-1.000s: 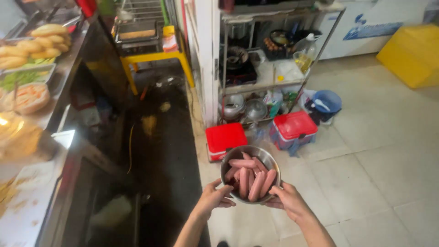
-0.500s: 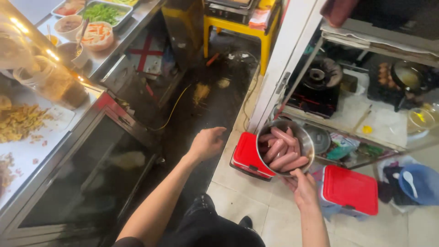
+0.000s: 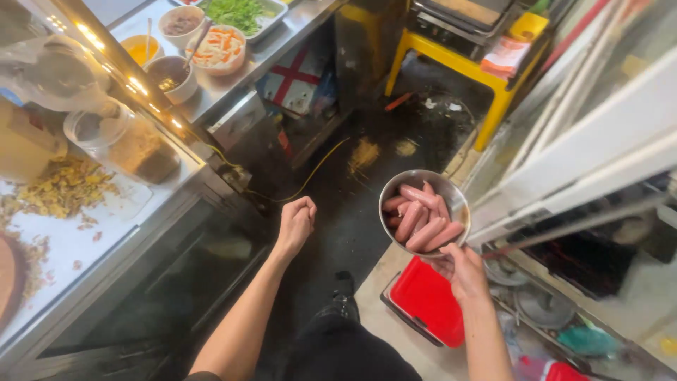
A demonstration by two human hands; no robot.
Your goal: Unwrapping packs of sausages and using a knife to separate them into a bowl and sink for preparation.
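- the right hand point(image 3: 462, 271) grips a round metal bowl point(image 3: 423, 209) from below, fingers curled up under its near rim, holding it level over the floor.
- the bowl is filled with pink sausages point(image 3: 419, 219), piled side by side, and sits right of the scene's middle.
- the left hand point(image 3: 296, 220) is closed in a loose fist and holds nothing; it hangs in the air left of the bowl, well apart from it.
- a red lid point(image 3: 427, 300) on a box lies on the floor just below the right hand.
- a steel counter point(image 3: 233, 81) runs along the left, with bowls of food point(image 3: 215, 48) at the far end.
- a yellow stool point(image 3: 486, 74) stands at the far side, past the dark, stained floor point(image 3: 367, 176).
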